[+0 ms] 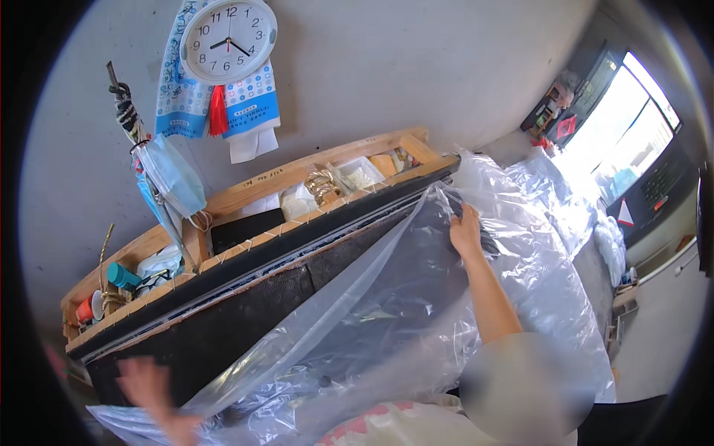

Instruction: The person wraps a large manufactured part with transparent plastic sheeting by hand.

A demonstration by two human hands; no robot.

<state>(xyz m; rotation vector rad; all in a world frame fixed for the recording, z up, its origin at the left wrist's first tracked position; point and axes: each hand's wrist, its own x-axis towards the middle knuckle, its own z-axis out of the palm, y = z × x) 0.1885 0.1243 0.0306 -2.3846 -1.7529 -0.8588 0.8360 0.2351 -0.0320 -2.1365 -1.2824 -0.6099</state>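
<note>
A large sheet of clear plastic film (387,312) is spread slantwise over a long black surface (230,331). At the upper right, my right hand (466,232) is closed on a gathered part of the film, close to the end of a wooden trough. Out at the lower left, my left hand (145,386) hovers over the dark surface beside the film's edge. It is blurred, its fingers look spread, and nothing shows in it. More crumpled film (520,223) lies to the right of my right forearm.
Along the wall runs a wooden trough (260,177) with gold cord (323,186), a teal-capped container (123,276) and a red cup (91,307). A blue face mask (172,178) hangs from an upright rod. A clock (228,41) is above; a bright window (632,119) is at right.
</note>
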